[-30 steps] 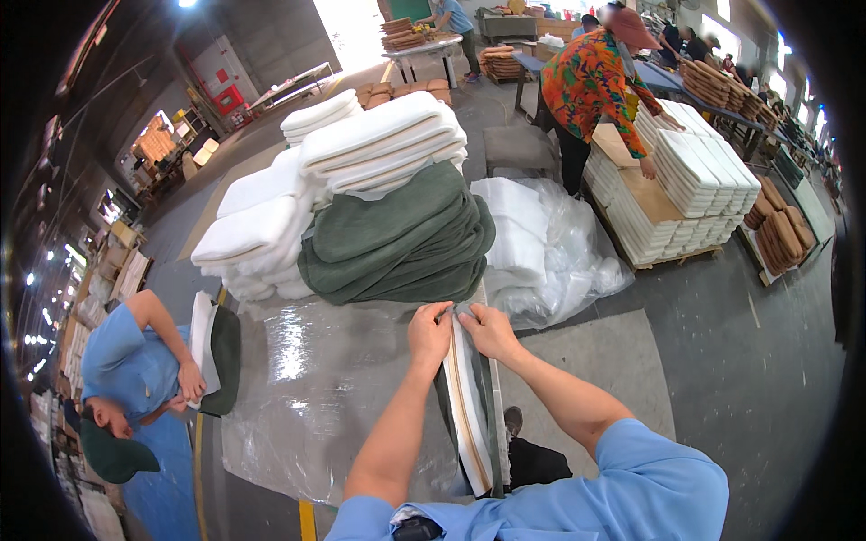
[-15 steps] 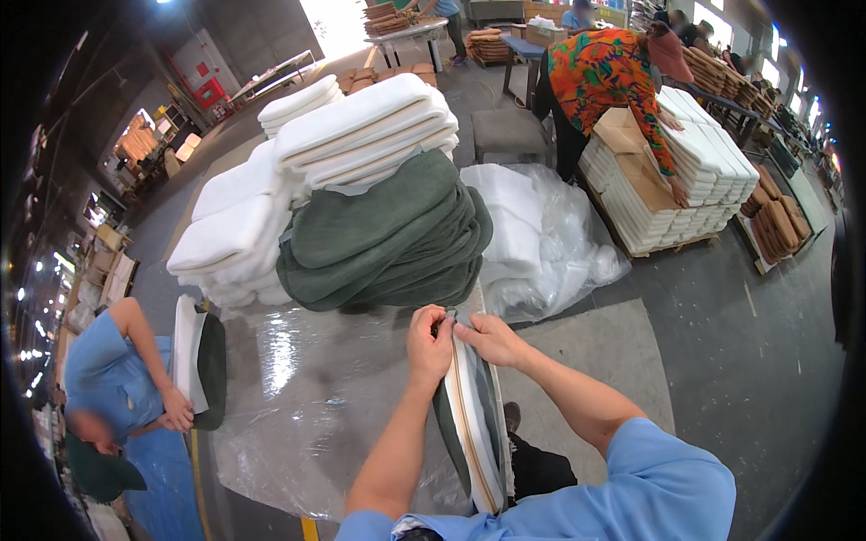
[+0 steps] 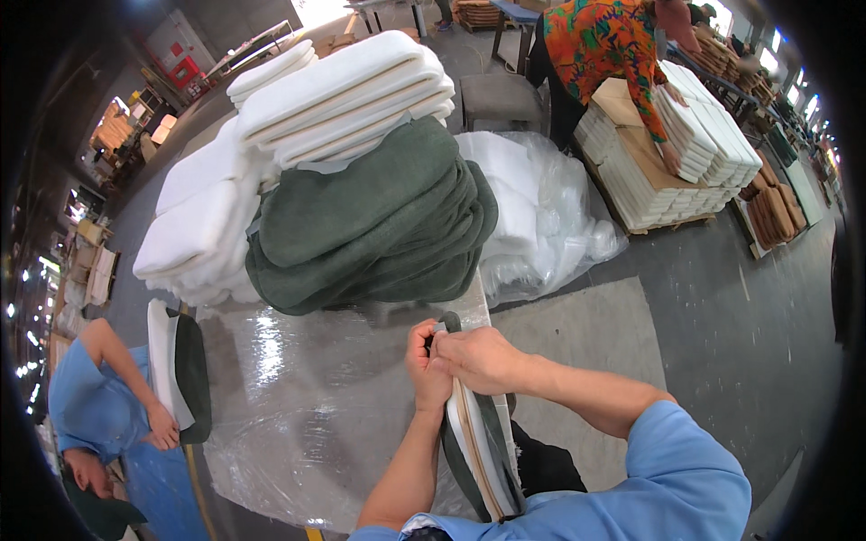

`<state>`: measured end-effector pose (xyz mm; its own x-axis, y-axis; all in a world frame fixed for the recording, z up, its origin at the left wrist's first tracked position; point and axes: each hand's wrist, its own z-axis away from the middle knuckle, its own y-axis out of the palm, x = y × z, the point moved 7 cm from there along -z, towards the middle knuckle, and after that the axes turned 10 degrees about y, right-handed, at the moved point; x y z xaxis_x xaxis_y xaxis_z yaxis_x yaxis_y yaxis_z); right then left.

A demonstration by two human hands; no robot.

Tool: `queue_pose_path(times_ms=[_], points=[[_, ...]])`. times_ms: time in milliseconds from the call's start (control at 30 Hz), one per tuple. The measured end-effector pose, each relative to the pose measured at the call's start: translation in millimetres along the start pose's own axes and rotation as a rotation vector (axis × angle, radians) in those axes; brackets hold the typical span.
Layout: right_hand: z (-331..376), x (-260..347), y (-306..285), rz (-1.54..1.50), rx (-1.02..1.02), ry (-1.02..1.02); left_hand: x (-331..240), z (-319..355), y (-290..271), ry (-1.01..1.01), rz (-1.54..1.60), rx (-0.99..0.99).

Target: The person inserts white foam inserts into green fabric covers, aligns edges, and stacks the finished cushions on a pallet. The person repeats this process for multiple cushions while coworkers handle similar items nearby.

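A long white foam cushion with a tan stripe along its edge stands on its side at the table's right edge, inside a dark green fabric cover whose sides run along it. My left hand is closed on the far end of the cover, fingers curled round its edge. Beside it, touching it, my right hand pinches the same end. Just beyond my hands a bit of green fabric and a small pale piece stick out. The fingertips are partly hidden by the hands themselves.
Ahead lies a pile of green covers on the plastic-wrapped table, before stacked white cushions. Clear plastic sheeting lies to their right. A co-worker at left holds another cushion; another person bends over a pallet stack.
My right hand has moved left, over the cover's end and against my left hand, its fingers now turned inward. The view has shifted a little. The co-worker at left has leaned lower.
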<state>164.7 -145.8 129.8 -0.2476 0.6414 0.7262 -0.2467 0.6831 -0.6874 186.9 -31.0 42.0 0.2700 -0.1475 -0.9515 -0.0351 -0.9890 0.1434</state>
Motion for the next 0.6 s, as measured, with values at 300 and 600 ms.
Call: queue_pose_path(times_ms=[300, 600], points=[[-5.3, -55.7, 10.3, -0.661, 0.023, 0.133, -13.2, -6.0, -9.9, 0.059, 0.015, 0.012], [-33.1, -82.7, 35.2, -1.092, -0.005, 0.257, -17.8, -4.5, -11.5, 0.054, -0.011, 0.020]])
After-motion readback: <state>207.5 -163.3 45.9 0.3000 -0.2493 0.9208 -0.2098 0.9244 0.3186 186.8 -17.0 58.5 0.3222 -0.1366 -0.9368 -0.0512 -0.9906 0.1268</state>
